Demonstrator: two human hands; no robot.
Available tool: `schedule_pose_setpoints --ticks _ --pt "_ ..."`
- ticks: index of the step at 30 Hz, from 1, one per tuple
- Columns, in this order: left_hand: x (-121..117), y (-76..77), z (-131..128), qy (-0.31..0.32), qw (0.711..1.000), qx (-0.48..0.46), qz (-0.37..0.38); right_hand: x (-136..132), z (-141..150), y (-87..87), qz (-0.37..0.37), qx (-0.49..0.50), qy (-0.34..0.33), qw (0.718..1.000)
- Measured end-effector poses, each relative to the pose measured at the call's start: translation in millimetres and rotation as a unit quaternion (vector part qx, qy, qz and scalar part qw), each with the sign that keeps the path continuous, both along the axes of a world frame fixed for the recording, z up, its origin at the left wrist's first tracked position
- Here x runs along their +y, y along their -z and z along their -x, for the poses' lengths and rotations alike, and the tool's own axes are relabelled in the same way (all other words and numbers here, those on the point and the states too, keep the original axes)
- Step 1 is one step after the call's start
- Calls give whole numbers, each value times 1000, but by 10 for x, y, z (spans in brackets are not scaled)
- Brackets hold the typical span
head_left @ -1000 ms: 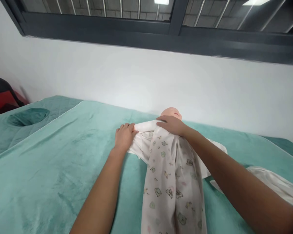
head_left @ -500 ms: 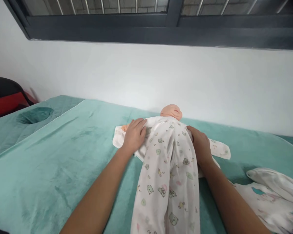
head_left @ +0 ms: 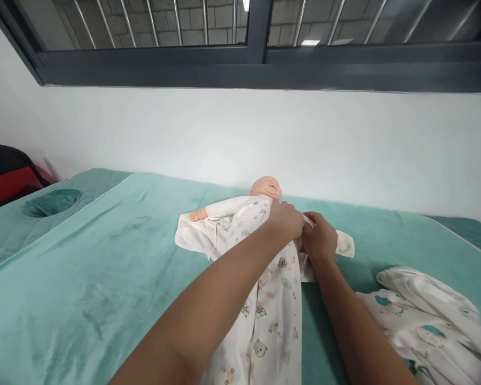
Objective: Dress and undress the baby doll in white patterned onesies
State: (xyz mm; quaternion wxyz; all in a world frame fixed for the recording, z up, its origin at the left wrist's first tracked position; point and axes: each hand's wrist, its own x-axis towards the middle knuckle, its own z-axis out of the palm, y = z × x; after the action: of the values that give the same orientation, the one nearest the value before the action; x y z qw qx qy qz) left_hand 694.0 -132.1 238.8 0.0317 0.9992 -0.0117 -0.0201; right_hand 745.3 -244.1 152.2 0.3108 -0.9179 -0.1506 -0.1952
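A baby doll (head_left: 266,187) lies on its back, its head toward the wall. Printed white baby pants (head_left: 260,347) cover its front, the legs stretching toward me. Beneath the doll a white baby shirt (head_left: 192,235) is spread out; the doll's left-hand-side arm rests over that sleeve. My left hand (head_left: 286,219) reaches across the doll to its right-hand side, fingers curled and closed on white cloth, fingertips partly hidden. Close beside it, my right hand (head_left: 319,238) pinches a fold of white cloth between thumb and fingers. Which garment the fold belongs to is hard to see.
A teal cover (head_left: 96,267) spreads over the bed, with a round face hole (head_left: 52,203) at the far left. More printed white baby clothes (head_left: 428,321) lie crumpled at the right. Behind stand a white wall (head_left: 176,133) and a barred window. A red-and-black object (head_left: 8,168) is at the left.
My left hand has crossed from the left of the doll to its right-hand side, uncovering the doll's arm. My hands have come together and closed on cloth. The view has shifted slightly.
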Motion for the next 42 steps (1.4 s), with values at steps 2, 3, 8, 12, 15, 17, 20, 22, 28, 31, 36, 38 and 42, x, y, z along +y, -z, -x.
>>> schedule_pose_setpoints --ticks 2,3,8,12,15,17,20,22,28,31,36,38,42 --pt "-75 42 -94 -12 1000 22 -19 -28 -25 37 -24 -16 -8 1000" --pt "-75 52 -114 -17 999 32 -26 -38 -34 50 -33 -21 -11 999" --pt "185 9 -70 -38 996 58 -49 -30 -31 42 -95 5 -7 995" --pt "283 66 -46 -33 994 69 -73 12 -5 12 -166 71 -27 983" --pt "205 192 -117 -3 994 65 -86 16 -14 17 -187 92 -40 977" --pt "166 258 -182 17 994 66 -91 7 -34 32 -200 99 -49 974" --pt "209 265 -238 42 992 65 -98 0 -65 52 -248 111 -57 961" --pt "285 198 -224 50 991 55 -107 3 -78 60 -300 117 -55 945" --pt "479 -203 -6 54 989 16 -134 -36 -135 76 -455 116 3 883" --pt "538 -367 89 40 990 5 -139 -66 -196 85 -522 119 34 844" --pt "504 -349 101 30 993 -10 -110 -41 -236 43 -589 143 16 795" --pt "435 -251 69 30 995 -6 -95 -31 -227 12 -605 154 -6 781" --pt "357 -94 109 16 998 -6 -55 -58 -230 -30 -614 156 -17 773"
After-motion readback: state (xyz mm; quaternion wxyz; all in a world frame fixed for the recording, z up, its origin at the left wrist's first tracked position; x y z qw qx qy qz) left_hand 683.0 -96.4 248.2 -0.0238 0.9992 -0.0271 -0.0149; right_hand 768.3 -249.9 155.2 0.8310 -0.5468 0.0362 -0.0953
